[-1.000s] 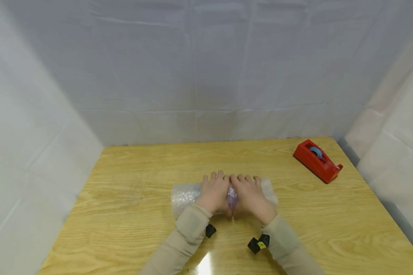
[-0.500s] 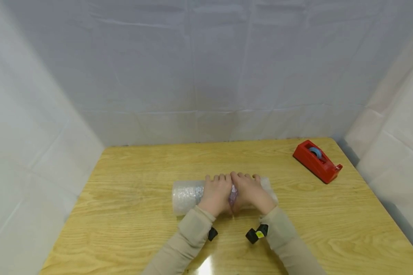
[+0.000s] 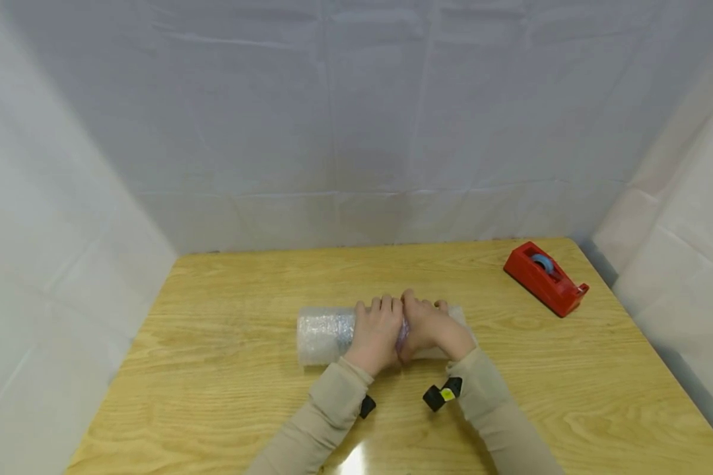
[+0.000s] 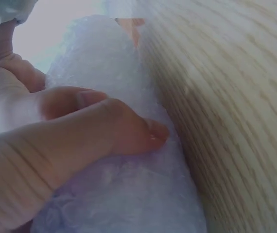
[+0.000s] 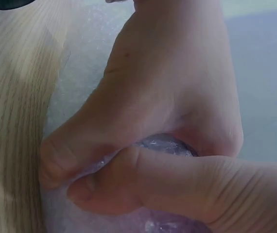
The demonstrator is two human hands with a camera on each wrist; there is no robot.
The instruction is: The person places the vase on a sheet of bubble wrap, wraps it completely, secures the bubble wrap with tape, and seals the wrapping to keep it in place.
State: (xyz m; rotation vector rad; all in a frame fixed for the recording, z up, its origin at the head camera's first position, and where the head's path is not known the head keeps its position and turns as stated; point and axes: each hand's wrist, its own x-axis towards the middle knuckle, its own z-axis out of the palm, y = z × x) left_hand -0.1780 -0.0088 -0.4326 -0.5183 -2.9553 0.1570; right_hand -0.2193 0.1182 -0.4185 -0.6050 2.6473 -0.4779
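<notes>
A bubble-wrap roll (image 3: 319, 338) lies crosswise on the wooden table, with a bluish and purple tint showing through its middle. My left hand (image 3: 377, 335) grips it just left of its middle, fingers over the far side. Close against it, my right hand (image 3: 432, 330) holds the roll from the right. In the left wrist view the left thumb (image 4: 109, 131) presses along the near side of the wrap (image 4: 99, 58). The right wrist view has the right thumb (image 5: 143, 182) beside the left hand (image 5: 163, 77), with shiny wrap between them. Whatever is inside stays hidden by the layers.
A red tape dispenser (image 3: 545, 278) with a blue-cored roll stands at the back right of the table (image 3: 226, 409). White sheeting (image 3: 333, 132) hangs behind the table and along both sides. A black wrist camera (image 3: 442, 394) sits under the right sleeve.
The bubble-wrap roll has shifted slightly away from me, toward the back of the table. Both hands moved with it and drew closer together, narrowing the purple patch between them.
</notes>
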